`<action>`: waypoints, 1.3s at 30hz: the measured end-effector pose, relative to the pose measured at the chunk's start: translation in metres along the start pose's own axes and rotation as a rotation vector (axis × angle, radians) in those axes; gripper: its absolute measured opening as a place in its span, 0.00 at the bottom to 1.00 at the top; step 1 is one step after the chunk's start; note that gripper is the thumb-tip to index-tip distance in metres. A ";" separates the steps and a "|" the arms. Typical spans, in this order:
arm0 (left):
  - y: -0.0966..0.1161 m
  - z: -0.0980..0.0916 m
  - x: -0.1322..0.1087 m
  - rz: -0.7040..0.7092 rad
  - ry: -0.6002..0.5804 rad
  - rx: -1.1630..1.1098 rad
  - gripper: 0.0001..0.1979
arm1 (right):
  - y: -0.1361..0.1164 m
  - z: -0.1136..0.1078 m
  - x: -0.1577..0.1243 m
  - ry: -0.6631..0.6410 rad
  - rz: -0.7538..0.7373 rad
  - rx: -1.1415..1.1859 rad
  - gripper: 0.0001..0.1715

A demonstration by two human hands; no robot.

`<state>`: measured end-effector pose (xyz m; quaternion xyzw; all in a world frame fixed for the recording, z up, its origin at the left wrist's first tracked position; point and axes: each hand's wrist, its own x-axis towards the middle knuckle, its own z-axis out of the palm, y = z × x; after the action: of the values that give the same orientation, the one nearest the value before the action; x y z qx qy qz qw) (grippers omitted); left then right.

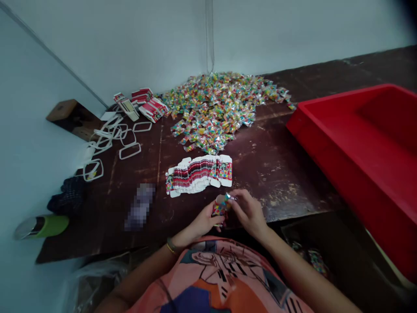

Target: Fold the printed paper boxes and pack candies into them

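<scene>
Near the table's front edge, my left hand (206,221) is closed around a small printed candy box (219,209) whose top flap stands up. A small clear packet of colourful candy (227,198) is pinched in my right hand (250,213), right at the box's top. Whether the packet is partly inside the box I cannot tell. Just beyond my hands lies a fanned row of flat folded candy boxes (198,174), red and white with coloured dots. A large heap of candy packets (215,108) spreads behind it, toward the wall.
A big red tray (325,148) stands on the right. Bundled flat boxes (153,108), white paper bands (129,151) and a wooden block (74,117) lie at the back left. A green bottle (54,226), dark cloth (67,195) and a blurred purple item (140,206) are at left.
</scene>
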<state>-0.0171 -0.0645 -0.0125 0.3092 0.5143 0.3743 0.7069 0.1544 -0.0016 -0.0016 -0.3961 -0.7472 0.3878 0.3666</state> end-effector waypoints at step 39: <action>0.006 -0.035 -0.004 -0.049 -0.231 -0.060 0.23 | 0.006 0.028 0.009 -0.150 0.189 0.337 0.11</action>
<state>-0.0527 -0.0628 -0.0154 0.3164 0.4257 0.3338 0.7793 0.1289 0.0001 -0.0162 -0.3675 -0.6566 0.5682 0.3330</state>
